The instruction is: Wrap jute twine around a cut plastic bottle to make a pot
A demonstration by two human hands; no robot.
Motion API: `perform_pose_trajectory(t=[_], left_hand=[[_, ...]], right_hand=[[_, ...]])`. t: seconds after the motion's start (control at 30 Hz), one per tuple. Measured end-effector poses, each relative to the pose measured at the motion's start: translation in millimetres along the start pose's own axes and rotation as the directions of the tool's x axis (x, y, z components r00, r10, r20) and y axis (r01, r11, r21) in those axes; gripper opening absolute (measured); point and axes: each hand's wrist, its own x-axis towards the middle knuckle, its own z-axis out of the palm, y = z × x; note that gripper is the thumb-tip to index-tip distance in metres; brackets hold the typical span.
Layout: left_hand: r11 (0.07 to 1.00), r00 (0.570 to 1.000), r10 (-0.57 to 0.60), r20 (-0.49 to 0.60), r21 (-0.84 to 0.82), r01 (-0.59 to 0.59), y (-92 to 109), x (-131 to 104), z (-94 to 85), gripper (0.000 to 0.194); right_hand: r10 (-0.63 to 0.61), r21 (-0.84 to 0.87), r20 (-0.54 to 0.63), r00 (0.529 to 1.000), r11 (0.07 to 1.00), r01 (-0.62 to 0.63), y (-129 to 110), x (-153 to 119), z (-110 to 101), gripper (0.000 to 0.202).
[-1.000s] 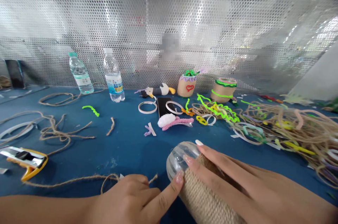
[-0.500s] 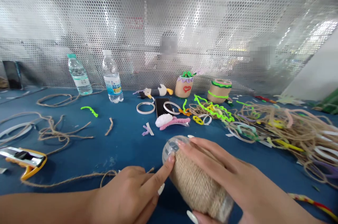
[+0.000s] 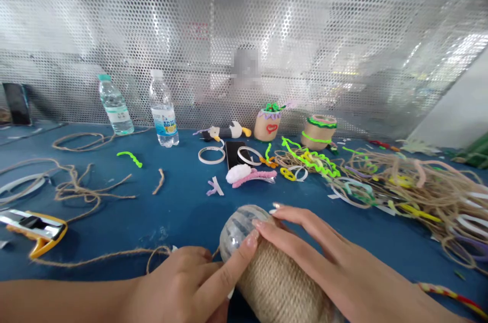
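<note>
A clear plastic bottle lies tilted in front of me, its body wound with rows of brown twine. Its rounded bare end, marked with pale strips, points away from me. My right hand is wrapped over the bottle from the right, fingertips near where the winding ends. My left hand is at the left side, index fingertip pressed to the edge of the winding. A loose length of twine runs from the left behind my curled left fingers, which are partly hidden.
A yellow utility knife lies at left, near tangled twine. Two water bottles stand at the back. Twine-wrapped jars, tape rolls, a phone and a pink-and-white clip lie beyond my hands. A twine pile spreads right.
The bottle has turned and shifted slightly left and nearer, so more of its clear end shows. Both hands stay on it, the left index finger moving slightly right.
</note>
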Motion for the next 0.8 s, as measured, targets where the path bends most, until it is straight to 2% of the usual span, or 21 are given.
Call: perform_pose_trajectory(t=[0.07, 0.17, 0.27, 0.5, 0.63, 0.8], left_hand=[[0.999, 1.0, 0.024, -0.018, 0.021, -0.024, 1, 0, 0.6, 0.052], [0.999, 1.0, 0.023, -0.016, 0.045, -0.023, 1, 1, 0.6, 0.052], [0.998, 1.0, 0.013, -0.001, 0.054, -0.013, -1, 2, 1.1, 0.053], [1.0, 1.0, -0.011, 0.013, 0.013, 0.011, -2, 1, 5.5, 0.052], [0.999, 0.996, 0.019, 0.086, -0.032, -0.017, -3, 2, 2.7, 0.052], [0.999, 0.991, 0.016, 0.134, -0.045, -0.01, -5, 0, 3.1, 0.055]], right_hand=[[-0.102, -0.06, -0.007, 0.995, 0.993, 0.102, 0, 1, -4, 0.075], [-0.176, -0.042, 0.075, 0.982, 0.983, 0.179, 3, 4, -8, 0.082], [-0.147, -0.024, 0.093, 0.985, 0.988, 0.15, 8, 7, -10, 0.085], [-0.06, 0.034, -0.01, 0.998, 0.998, 0.06, 16, 13, -20, 0.053], [-0.035, 0.069, -0.081, 0.996, 0.997, 0.041, 20, 19, -22, 0.042], [-0.01, 0.097, -0.042, 0.999, 0.995, 0.014, 27, 22, -23, 0.037]])
